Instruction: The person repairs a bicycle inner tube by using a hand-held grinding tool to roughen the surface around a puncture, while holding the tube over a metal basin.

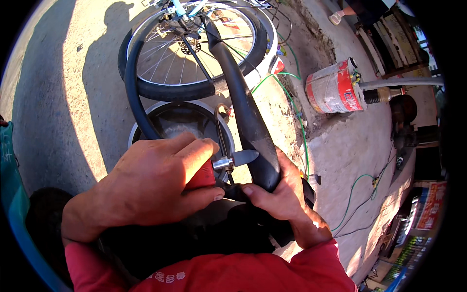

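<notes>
My left hand (146,182) is closed around a red hand-held grinder (201,177) with a silver chuck. Its grey, bullet-shaped grinding tip (246,157) points right and meets or nearly meets the black inner tube (249,117). The tube looks partly inflated, and a paler scuffed patch shows close to the tip. My right hand (279,194) wraps around the tube's near end, thumb on the near side. From there the tube runs away toward a bicycle wheel (170,92) lying at the far side and loops back behind my left hand.
A round basin (134,131) sits beneath the tube. A dented red-and-white can (331,90) stands on the right, beside a grey pipe (404,82). Green cord (300,121) trails over the ground. Another person's foot (336,18) shows at the far right.
</notes>
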Demonstrator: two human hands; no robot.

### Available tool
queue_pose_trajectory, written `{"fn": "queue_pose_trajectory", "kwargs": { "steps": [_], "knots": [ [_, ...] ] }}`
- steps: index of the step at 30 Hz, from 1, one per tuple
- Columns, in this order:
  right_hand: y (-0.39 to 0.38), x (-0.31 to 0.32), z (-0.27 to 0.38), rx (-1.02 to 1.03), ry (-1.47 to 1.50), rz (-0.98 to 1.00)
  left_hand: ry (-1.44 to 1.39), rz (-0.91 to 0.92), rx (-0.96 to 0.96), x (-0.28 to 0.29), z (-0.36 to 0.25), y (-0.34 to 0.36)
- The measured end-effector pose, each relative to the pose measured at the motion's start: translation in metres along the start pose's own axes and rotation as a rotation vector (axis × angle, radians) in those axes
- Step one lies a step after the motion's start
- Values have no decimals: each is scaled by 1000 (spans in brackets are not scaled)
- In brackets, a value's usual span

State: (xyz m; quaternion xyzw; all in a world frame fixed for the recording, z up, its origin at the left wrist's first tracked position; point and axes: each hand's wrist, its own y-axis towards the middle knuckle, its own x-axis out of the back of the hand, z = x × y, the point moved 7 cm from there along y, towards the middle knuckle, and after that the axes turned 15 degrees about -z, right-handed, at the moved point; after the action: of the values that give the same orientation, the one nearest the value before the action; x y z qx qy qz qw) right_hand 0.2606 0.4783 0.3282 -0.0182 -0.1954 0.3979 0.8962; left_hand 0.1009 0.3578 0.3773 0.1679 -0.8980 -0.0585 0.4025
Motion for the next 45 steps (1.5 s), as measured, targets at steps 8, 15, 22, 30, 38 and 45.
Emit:
{"fn": "queue_pose_trajectory", "kwargs": {
  "steps": [8,15,22,30,38,45],
  "knots": [
    [-2,-1,1,68,-81,18,-1,-44,13,1,0,-1],
    [0,2,-2,64,-90,30,-18,-37,9,-3,1,0],
    [-1,7,-6,-69,89,-31,-84,-216,13,15,5,-1],
    [-2,5,-9,-97,165,-20,-25,-159,-22,8,0,-1],
    [-1,4,-7,-25,44,-19,2,-100,8,4,0,0],
    [-1,4,-4,-7,10,-8,15,-80,37,5,2,0]
  ]
}}
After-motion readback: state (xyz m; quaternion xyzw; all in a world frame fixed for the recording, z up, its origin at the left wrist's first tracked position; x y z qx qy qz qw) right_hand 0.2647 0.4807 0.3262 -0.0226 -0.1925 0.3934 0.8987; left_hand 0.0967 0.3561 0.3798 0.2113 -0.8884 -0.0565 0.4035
